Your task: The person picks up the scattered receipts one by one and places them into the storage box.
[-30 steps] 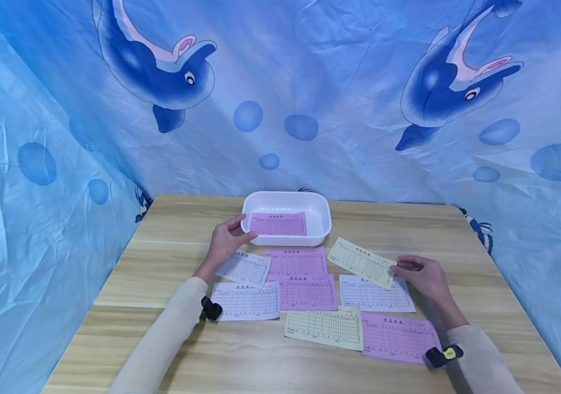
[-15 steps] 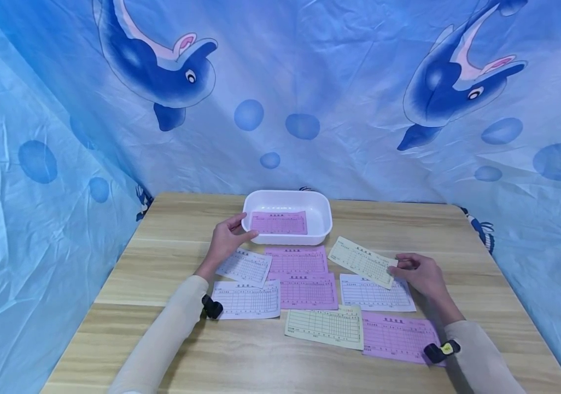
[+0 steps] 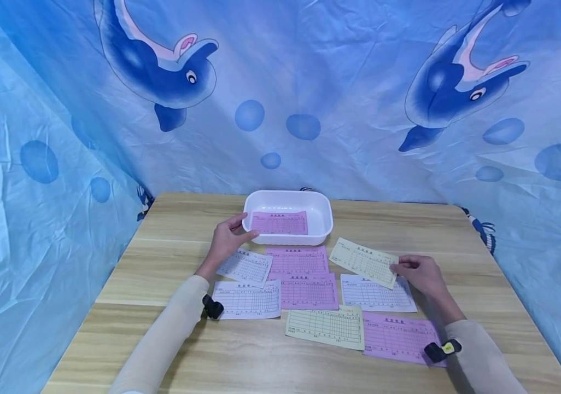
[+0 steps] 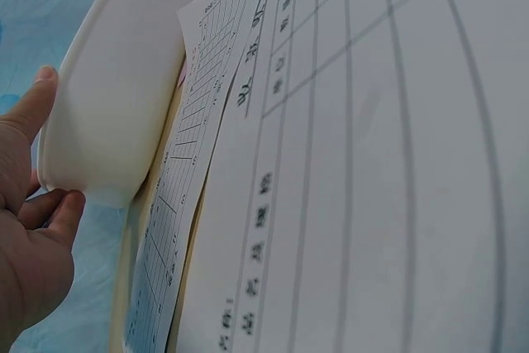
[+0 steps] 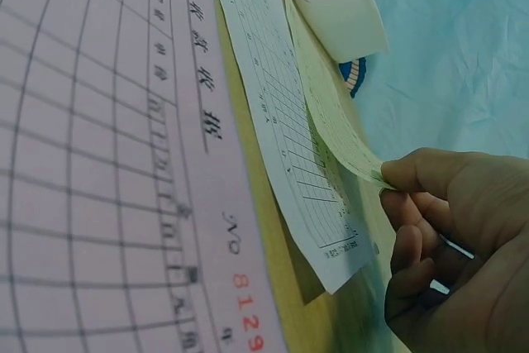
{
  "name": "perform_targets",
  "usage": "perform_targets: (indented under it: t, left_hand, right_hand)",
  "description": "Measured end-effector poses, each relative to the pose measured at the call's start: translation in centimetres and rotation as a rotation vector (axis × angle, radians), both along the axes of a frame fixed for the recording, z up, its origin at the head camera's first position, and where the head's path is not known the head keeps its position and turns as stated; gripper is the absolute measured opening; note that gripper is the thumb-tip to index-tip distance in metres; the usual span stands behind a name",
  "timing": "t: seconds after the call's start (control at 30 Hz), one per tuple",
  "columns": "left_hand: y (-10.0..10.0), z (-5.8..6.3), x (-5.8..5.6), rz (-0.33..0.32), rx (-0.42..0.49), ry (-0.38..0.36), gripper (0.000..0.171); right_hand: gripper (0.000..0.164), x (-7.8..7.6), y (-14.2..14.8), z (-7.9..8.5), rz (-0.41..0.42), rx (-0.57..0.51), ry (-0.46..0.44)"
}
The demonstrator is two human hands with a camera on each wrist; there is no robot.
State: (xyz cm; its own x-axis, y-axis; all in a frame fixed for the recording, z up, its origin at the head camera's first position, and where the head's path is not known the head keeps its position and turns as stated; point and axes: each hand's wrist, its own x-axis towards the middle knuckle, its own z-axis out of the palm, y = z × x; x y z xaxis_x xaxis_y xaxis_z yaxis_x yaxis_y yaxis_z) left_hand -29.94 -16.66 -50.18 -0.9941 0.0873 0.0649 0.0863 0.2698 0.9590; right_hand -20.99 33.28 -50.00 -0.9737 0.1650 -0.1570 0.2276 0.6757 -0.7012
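My left hand (image 3: 228, 239) grips the left end of a white plastic tray (image 3: 321, 221), thumb at the near side and fingers at the far side of the rim. Inside the tray lies a pink receipt slip (image 3: 279, 223). Between thumb and fingers of my right hand (image 3: 422, 276) is the right end of a yellow receipt slip (image 3: 361, 261). That slip bends upward toward the fingertips in the right wrist view and overlaps a white receipt slip (image 3: 376, 294). The left wrist view shows the thumb (image 4: 37, 97) against the tray wall (image 4: 116, 72).
Two white slips, one of them the lower white slip (image 3: 248, 301), lie below my left hand. Pink slips (image 3: 307, 291) overlap in front of the tray. Nearer are another yellow slip (image 3: 325, 328) and a pink slip (image 3: 398, 336). A blue dolphin curtain (image 3: 305, 71) hangs behind the wooden table (image 3: 172, 361).
Both hands keep their holds on the tray and the yellow slip. The whole head view has shifted very slightly; the slips lie as before.
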Motion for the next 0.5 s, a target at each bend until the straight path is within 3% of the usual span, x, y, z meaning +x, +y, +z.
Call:
perform_targets:
  t: [0.27, 0.5]
  left_hand:
    - [-0.1, 0.1, -0.1, 0.001, -0.004, -0.013, 0.076]
    - [-0.1, 0.4, -0.1, 0.005, -0.01, -0.013, 0.077]
  right_hand:
    - [0.045, -0.1, 0.1, 0.9, 0.004, -0.097, 0.014]
    - [0.046, 0.1, 0.0, 1.3, -0.009, -0.082, 0.063]
